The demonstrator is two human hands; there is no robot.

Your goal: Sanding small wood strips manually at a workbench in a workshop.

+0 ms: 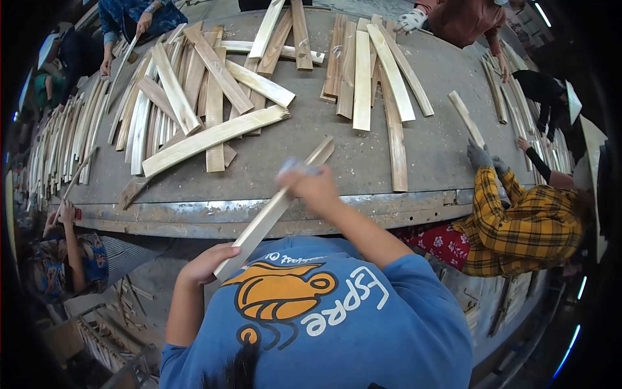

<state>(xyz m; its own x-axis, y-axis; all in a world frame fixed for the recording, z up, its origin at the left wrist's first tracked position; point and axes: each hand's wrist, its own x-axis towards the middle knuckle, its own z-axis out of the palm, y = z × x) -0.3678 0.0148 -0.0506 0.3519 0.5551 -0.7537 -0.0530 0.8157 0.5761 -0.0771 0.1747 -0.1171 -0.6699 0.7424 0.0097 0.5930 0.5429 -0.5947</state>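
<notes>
A pale wooden strip (262, 219) slants from my chest up over the metal-faced edge of the worktable. Its near end is gripped by my left hand (208, 262), the thumb lying along the upper side. My right hand (313, 189) is closed around a whitish-blue pad (300, 167), pressed to the strip a little short of its far end. Motion blurs the pad, so I cannot tell its exact kind. Ahead and to the left, several loose wooden strips (218, 138) lie crisscrossed on the table.
The grey worktable (350, 170) bears more strips (362, 80) at the back right and a dense row (68, 136) at far left. Beside me on the right, a person in a plaid shirt (520, 223) holds a strip (465, 116). Other people work around the table.
</notes>
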